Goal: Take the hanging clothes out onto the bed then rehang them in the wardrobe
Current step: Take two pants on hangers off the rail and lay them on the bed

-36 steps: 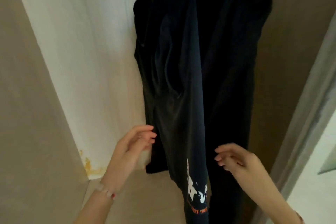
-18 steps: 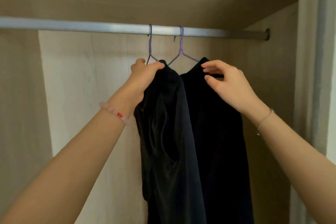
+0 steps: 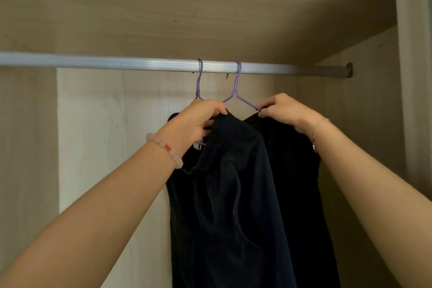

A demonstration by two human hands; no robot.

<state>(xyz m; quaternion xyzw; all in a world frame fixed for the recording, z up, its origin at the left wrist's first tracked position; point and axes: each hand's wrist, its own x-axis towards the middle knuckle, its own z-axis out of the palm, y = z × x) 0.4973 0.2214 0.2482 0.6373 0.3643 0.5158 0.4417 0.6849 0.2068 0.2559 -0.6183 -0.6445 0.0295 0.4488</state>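
Observation:
Two dark garments hang inside the wardrobe on purple hangers hooked over a silver rail (image 3: 117, 63). The left hanger (image 3: 199, 82) carries a dark navy garment (image 3: 229, 189). The right hanger (image 3: 237, 86) carries a black garment (image 3: 301, 206). My left hand (image 3: 198, 121) grips the top of the navy garment at its hanger's shoulder. My right hand (image 3: 285, 110) pinches the black garment's top edge where the right hanger's arm enters it. Both garments' lower ends run out of frame.
The wardrobe's wooden top panel (image 3: 210, 7) sits close above the rail. A pale back panel (image 3: 105, 135) lies behind the clothes, and the right side wall (image 3: 364, 100) holds the rail's end socket (image 3: 348, 69). A bare stretch of rail runs to the left.
My view has tilted up from the garments' hems to the rail. Both hands rose from the lower fabric to the tops of the garments and closed on them at the hangers.

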